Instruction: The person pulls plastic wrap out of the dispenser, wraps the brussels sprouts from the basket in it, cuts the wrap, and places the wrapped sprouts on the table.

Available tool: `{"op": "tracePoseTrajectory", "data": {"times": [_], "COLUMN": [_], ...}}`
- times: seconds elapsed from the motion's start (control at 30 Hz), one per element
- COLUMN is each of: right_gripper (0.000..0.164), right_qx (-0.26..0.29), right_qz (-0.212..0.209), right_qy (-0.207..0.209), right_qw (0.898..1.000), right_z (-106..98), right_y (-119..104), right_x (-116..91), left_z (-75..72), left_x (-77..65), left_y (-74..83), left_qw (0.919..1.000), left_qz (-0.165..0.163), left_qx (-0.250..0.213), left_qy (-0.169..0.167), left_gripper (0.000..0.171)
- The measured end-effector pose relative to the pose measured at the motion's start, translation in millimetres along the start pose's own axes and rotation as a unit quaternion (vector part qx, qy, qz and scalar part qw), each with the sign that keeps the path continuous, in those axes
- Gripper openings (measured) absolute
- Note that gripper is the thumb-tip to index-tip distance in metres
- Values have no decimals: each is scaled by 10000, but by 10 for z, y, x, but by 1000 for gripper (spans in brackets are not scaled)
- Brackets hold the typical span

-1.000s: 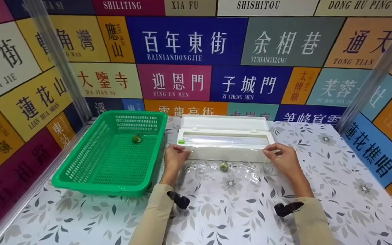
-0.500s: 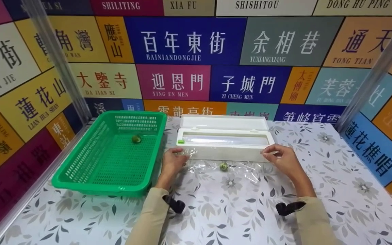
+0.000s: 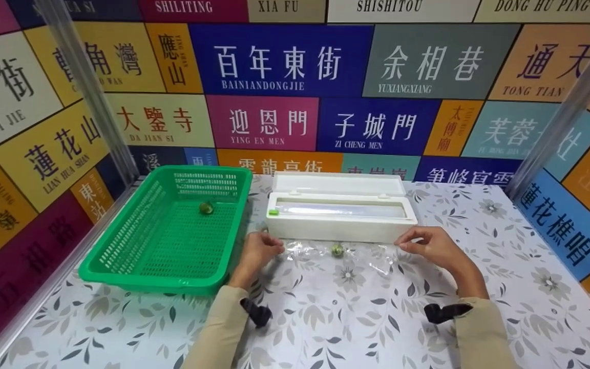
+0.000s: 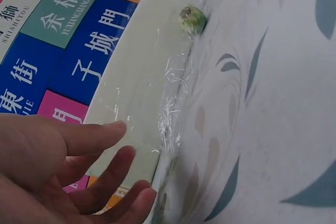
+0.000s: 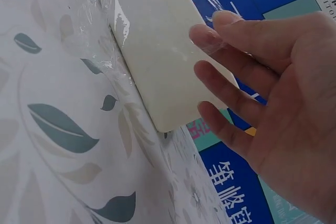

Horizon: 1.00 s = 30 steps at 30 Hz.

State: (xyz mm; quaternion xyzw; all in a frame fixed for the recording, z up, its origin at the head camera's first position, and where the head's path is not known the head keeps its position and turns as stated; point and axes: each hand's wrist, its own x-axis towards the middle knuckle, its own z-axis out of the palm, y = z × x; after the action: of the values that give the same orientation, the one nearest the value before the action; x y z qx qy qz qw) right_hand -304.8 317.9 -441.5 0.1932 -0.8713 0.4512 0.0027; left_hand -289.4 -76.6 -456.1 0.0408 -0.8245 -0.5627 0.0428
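Note:
Thin clear plastic wrap (image 3: pixel 377 256) lies crinkled along the front of a white wrap dispenser box (image 3: pixel 341 228). A small round green piece of produce (image 3: pixel 337 250), pale and brownish in spots, sits amid the film, also showing in the left wrist view. At the film's right end, my right hand (image 3: pixel 433 247) pinches its edge; the right wrist view shows film at the thumb and index finger (image 5: pixel 207 38). My left hand (image 3: pixel 259 253) is by the film's left end. In the left wrist view its thumb and bent fingers (image 4: pixel 121 156) stand apart, with no film visible between them.
A green perforated basket (image 3: pixel 167 283) stands at the left, holding another small green round item (image 3: pixel 206 207). The dispenser's lid (image 3: pixel 338 183) is raised at the back; a green slider (image 3: pixel 273 211) sits at its left. Sign-patterned walls surround the floral tablecloth (image 3: pixel 346 328).
Both hands have come down toward me from the dispenser's front, the right also shifting rightward. The film has moved down off the dispenser's front face. The left fingers spread briefly midway.

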Motion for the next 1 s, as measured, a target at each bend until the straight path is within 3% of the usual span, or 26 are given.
{"op": "tracePoseTrajectory", "data": {"times": [0.13, 0.27, 0.4, 0.53, 0.67, 0.83, 1.0], "right_gripper": [14, 15, 16, 19, 23, 25, 29], "right_qx": [-105, -125, -265, -392, -640, -825, -990], "right_qz": [256, 376, 450, 418, 242, 309, 233], "right_qy": [-396, -542, -703, -886, -503, 343, 198], "right_qw": [9988, 9977, 9962, 9944, 9964, 9955, 9946], "right_z": [9, 31, 35, 2, -33, 47, 229], "right_y": [35, 33, 11, -18, -98, -294, -481], "right_x": [2, 1, -11, -27, -24, 30, 101], "left_z": [-24, -47, -78, -114, -94, 38, 246], "left_x": [-25, -29, -23, -35, -82, -105, -54], "left_y": [-1, -2, -8, 31, 161, 325, 413], "left_qw": [9992, 9985, 9978, 9937, 9892, 9907, 9876], "left_qz": [78, 151, -16, -186, 25, 458, 1028], "left_qx": [352, 356, 376, 864, 1358, 1236, 892], "left_qy": [-181, -383, -547, -690, -555, -341, -776], "left_gripper": [5, 7, 16, 33, 34, 25, 17]}}
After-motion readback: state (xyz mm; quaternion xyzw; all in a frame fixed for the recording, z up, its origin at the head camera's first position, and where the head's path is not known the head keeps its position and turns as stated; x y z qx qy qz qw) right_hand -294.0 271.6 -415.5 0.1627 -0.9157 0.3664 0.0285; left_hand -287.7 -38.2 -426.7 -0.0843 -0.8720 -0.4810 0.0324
